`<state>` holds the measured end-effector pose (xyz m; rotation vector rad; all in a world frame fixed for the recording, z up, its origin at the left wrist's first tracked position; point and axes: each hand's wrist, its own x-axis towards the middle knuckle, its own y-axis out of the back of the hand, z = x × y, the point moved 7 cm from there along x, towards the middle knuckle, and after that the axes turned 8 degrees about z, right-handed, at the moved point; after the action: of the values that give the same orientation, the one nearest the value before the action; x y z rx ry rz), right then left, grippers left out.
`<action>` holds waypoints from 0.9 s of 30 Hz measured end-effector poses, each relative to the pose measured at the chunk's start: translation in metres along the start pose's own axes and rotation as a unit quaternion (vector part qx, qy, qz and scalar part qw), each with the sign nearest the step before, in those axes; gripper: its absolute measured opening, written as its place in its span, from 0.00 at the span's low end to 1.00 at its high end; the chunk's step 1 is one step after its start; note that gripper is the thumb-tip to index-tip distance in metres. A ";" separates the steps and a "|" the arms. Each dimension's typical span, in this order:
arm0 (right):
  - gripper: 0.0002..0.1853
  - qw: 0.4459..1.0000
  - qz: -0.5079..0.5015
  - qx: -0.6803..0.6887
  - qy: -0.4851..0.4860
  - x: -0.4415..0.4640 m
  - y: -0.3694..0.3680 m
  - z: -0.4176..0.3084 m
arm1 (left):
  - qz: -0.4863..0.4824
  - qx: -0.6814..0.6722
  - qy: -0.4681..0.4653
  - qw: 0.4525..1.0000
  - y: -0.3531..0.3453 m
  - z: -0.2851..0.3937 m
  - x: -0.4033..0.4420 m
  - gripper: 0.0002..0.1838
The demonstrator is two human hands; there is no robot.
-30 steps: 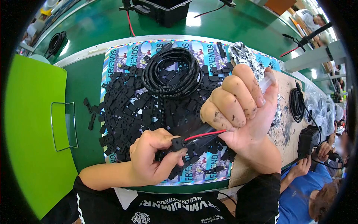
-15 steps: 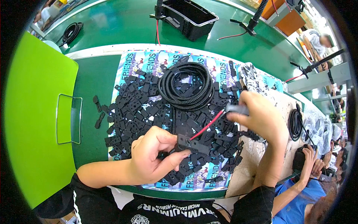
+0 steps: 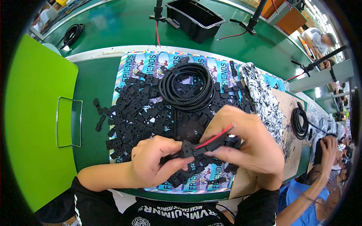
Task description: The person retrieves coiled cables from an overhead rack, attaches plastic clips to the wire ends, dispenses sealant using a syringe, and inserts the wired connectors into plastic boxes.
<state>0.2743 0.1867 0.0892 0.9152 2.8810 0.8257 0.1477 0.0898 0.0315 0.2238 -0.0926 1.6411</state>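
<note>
My left hand (image 3: pixel 156 160) pinches a black plastic clip (image 3: pixel 187 149) between thumb and forefinger, at the near side of a pile. A red wire (image 3: pixel 215 136) sticks out of the clip up to the right, its tip pale. Below the wire a black strip of the clip (image 3: pixel 209 147) runs right, and the thumb and fingers of my right hand (image 3: pixel 247 145) close on it. Behind both hands lies a coil of black corrugated tubing (image 3: pixel 166 92); one length of it runs down towards my left hand. Many small black plastic clips (image 3: pixel 130 101) lie scattered around.
A black bin (image 3: pixel 194 22) stands on the green bench at the back. A lime-green panel (image 3: pixel 41 124) is at left. Crumpled black-and-white cloth (image 3: pixel 260 94) and a black cable coil (image 3: pixel 299 122) lie at right. A co-worker's arm (image 3: pixel 313 188) reaches in at lower right.
My right hand has moved left and down, from the wire's far end to the clip's strip. A grey piece it held at the wire's end no longer shows. The wire's tip is bare.
</note>
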 end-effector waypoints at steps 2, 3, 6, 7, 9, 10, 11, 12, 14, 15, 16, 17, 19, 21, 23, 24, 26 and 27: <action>0.07 0.999 0.043 0.015 -0.020 0.002 0.007 0.004 | -0.027 0.013 0.008 1.000 -0.001 -0.002 -0.001 0.02; 0.06 0.995 0.050 0.036 -0.072 0.000 0.008 0.008 | -0.037 0.029 0.001 0.999 -0.001 -0.001 -0.001 0.02; 0.07 0.992 -0.030 0.056 -0.110 -0.002 -0.003 0.010 | -0.034 0.015 -0.006 0.999 -0.002 0.002 0.001 0.02; 0.09 0.987 -0.059 0.085 -0.125 -0.004 -0.005 0.010 | -0.028 0.001 -0.006 1.000 -0.002 0.002 0.001 0.02; 0.12 0.970 -0.117 0.143 -0.157 -0.008 -0.008 0.011 | -0.021 -0.015 -0.009 1.000 -0.001 -0.004 -0.001 0.01; 0.11 0.963 -0.107 0.182 -0.169 -0.008 -0.010 0.012 | -0.018 -0.022 -0.012 1.000 -0.001 -0.005 -0.002 0.01; 0.11 0.954 -0.096 0.221 -0.180 -0.008 -0.013 0.016 | -0.005 -0.033 -0.007 0.999 0.000 -0.005 -0.003 0.01; 0.11 0.943 -0.083 0.259 -0.192 -0.008 -0.016 0.018 | 0.008 -0.043 -0.003 0.999 0.000 -0.005 -0.003 0.01; 0.10 0.915 -0.034 0.346 -0.203 -0.004 -0.016 0.020 | 0.007 -0.042 -0.009 0.999 -0.001 -0.006 -0.003 0.05; 0.10 0.898 -0.010 0.388 -0.207 -0.003 -0.015 0.022 | -0.006 -0.030 -0.019 0.999 -0.002 -0.009 -0.004 0.10; 0.09 0.880 -0.023 0.424 -0.214 -0.004 -0.018 0.026 | -0.018 -0.017 -0.030 0.999 -0.003 -0.010 -0.004 0.16; 0.09 0.876 -0.008 0.432 -0.213 -0.004 -0.020 0.030 | -0.021 0.000 -0.050 0.999 -0.004 -0.007 -0.004 0.16; 0.09 0.869 0.022 0.447 -0.210 -0.003 -0.026 0.034 | -0.028 0.034 -0.091 0.995 -0.007 -0.001 -0.004 0.16; 0.09 0.853 0.019 0.478 -0.210 -0.001 -0.028 0.031 | -0.025 0.051 -0.120 0.991 -0.008 0.005 -0.001 0.16; 0.09 0.834 0.008 0.512 -0.204 0.000 -0.031 0.029 | -0.028 0.055 -0.126 0.990 -0.009 0.006 -0.001 0.17; 0.09 0.835 0.002 0.512 -0.205 -0.001 -0.032 0.031 | -0.031 0.049 -0.116 0.991 -0.009 0.003 -0.002 0.17; 0.08 0.835 -0.009 0.510 -0.205 -0.001 -0.034 0.033 | -0.032 0.052 -0.112 0.992 -0.008 0.000 -0.004 0.17; 0.08 0.836 -0.004 0.505 -0.215 0.000 -0.036 0.034 | -0.028 0.061 -0.116 0.991 -0.008 -0.001 -0.005 0.18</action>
<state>0.2610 0.1784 0.0426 0.9096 2.7381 -0.9314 0.1555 0.0861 0.0294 0.5071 -0.1620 1.5612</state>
